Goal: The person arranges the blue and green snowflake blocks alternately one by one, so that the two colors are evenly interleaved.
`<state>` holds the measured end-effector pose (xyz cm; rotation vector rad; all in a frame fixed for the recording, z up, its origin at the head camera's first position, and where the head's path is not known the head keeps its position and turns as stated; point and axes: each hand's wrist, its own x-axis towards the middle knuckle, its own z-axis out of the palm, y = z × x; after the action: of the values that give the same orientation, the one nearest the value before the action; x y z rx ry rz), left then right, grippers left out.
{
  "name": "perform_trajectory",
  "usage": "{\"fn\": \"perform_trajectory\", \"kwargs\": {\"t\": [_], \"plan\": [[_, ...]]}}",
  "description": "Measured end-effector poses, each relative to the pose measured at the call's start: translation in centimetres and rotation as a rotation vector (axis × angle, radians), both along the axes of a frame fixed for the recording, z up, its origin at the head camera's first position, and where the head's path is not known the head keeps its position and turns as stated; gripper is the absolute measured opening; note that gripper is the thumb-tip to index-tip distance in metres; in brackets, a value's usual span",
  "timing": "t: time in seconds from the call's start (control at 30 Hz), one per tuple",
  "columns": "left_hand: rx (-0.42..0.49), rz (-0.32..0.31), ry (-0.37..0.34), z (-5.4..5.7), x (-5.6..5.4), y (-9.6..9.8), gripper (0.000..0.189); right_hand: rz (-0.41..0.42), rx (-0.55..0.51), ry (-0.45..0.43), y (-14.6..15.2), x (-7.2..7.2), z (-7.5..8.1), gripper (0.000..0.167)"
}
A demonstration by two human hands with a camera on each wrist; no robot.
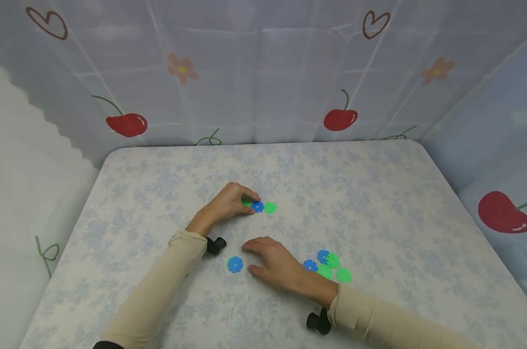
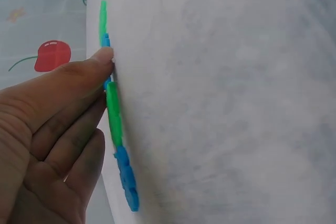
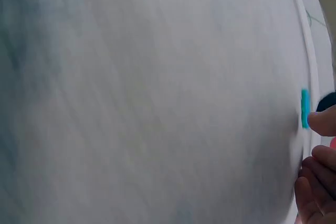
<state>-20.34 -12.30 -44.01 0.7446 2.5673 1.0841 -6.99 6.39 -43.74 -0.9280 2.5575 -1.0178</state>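
Observation:
My left hand (image 1: 230,201) pinches a blue flower-shaped disc (image 1: 257,207) between thumb and forefinger. On one side of it lies a green flower-shaped disc (image 1: 270,208); another green disc (image 1: 246,202) is partly hidden under the hand. Seen edge-on in the left wrist view, these form a line, with a further blue disc (image 2: 126,182) at the near end. My right hand (image 1: 276,264) hovers low over the table, fingers relaxed and thumb apart, holding nothing. Just left of its fingertips, a blue disc (image 1: 235,264) lies over a green one, whose edge peeks out.
Several loose blue and green discs (image 1: 333,261) lie beside my right wrist, some overlapping. The table (image 1: 377,194) has a pale floral cover. A curtain (image 1: 255,87) printed with cherries hangs behind its far edge, and another stands on the right.

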Motion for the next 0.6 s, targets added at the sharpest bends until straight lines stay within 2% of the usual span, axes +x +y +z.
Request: {"fn": "perform_trajectory", "kwargs": {"t": [0.23,0.43,0.6], "plan": [[-0.030,-0.054,0.030,0.5,-0.2,0.3,0.034,0.038,0.083,0.046,-1.3,1.3,-0.2,0.045],[0.052,-0.092,0.021,0.3,-0.5,1.2,0.036,0.038,0.126,0.121,-1.9,1.5,-0.2,0.046],[0.097,-0.117,-0.014,-0.1,-0.4,2.1,0.038,0.047,0.138,0.157,-2.2,1.5,-0.3,0.042]]}}
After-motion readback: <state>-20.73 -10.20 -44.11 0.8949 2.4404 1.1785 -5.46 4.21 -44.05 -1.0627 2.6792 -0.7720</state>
